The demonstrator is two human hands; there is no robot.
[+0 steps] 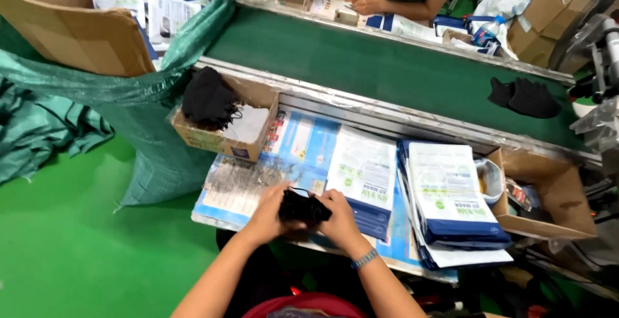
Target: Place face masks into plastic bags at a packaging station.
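Both hands, left hand (267, 213) and right hand (338, 218), pinch a small stack of black masks (303, 207) over the near table edge; fingers closed, covering the stack's ends.

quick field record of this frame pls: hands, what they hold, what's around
left hand: grip on black mask stack, left side
right hand: grip on same stack, right side; wristband on wrist
work surface: blue-and-white pouches, one stack at right
cardboard box: more black masks inside
conveyor belt: green, black masks lying at right
other person: hand across the belt
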